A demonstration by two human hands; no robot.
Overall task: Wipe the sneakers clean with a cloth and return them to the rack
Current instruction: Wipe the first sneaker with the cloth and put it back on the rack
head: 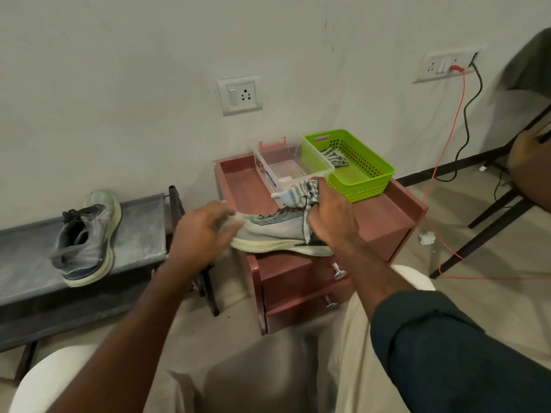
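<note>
Legible text: none. Clear plastic box (286, 171) bears a colourful side label, its print too small to read.

Left hand (205, 231): holds sneaker (277, 234) toe, 9 o'clock.
Right hand (331, 213): grips striped cloth (301, 193) at heel, 3 o'clock.

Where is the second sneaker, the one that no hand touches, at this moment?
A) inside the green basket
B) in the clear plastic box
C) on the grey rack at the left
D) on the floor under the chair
C: the second sneaker lies on the grey rack at the left, apart from both hands, while the other sneaker is on the red cabinet.
</note>
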